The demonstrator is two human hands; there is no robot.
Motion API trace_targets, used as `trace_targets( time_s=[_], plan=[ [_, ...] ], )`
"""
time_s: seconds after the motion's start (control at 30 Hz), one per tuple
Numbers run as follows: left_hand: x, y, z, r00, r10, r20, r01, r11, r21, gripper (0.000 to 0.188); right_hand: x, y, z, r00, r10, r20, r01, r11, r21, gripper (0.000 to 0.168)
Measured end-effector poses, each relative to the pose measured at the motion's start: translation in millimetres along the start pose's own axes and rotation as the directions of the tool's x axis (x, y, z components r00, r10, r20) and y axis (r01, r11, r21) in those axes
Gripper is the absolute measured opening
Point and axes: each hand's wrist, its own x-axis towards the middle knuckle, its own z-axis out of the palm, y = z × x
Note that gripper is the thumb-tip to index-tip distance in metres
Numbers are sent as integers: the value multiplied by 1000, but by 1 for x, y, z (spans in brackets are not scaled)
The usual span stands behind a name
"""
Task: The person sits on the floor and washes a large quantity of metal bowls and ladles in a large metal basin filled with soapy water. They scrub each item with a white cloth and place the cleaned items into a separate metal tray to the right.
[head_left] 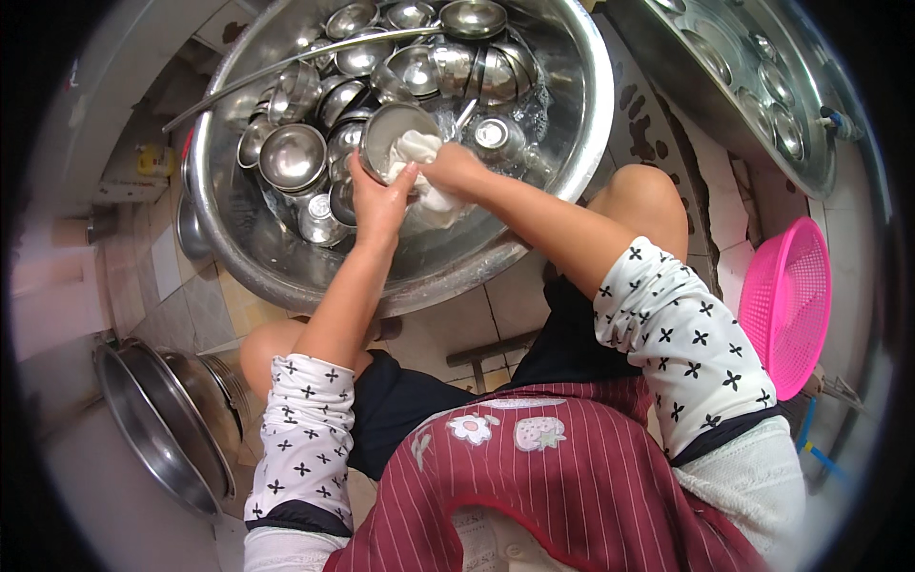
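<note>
My left hand (pixel 379 194) grips a metal bowl (pixel 389 125) by its rim, thumb over the near edge. The bowl is tilted so that its inside faces up at me. In my right hand (pixel 454 171) is a white cloth (pixel 418 149), pressed into the bowl, with part of it hanging below the wrist. Both hands are over a large round metal basin (pixel 429 282). Many metal bowls (pixel 293 157) are heaped inside it, some stacked in one another. Sudsy water lies at the basin's right side around an upturned bowl (pixel 493 132).
A long-handled ladle (pixel 473 18) lies across the heap, its handle passing over the basin's left rim. At upper right stands another metal basin (pixel 736 143) with bowls. A pink plastic colander (pixel 786 307) is at my right; large metal basins (pixel 157 429) lean at my left.
</note>
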Motion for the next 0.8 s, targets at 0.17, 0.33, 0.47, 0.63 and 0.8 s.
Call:
trace_targets(
  time_s=[0.17,0.33,0.47,0.63,0.8],
  plan=[
    [4,5,-12,983,-115,140,120,992,-27,49,-11,-14,-34,994,-36,-99,28,996,-81,45],
    [-3,-5,2,993,-106,44,98,983,155,64,-15,0,-34,996,-69,-53,60,986,-154,52],
    [18,-12,-22,948,247,200,-276,328,903,74,-7,3,-33,941,-302,-149,217,882,-419,42],
    [52,112,52,825,484,291,-561,638,527,77,-7,9,-35,995,-99,28,100,855,-509,21],
    [51,191,107,549,611,571,-726,687,-37,49,-12,8,-64,993,-4,116,64,852,-520,32]
  ],
)
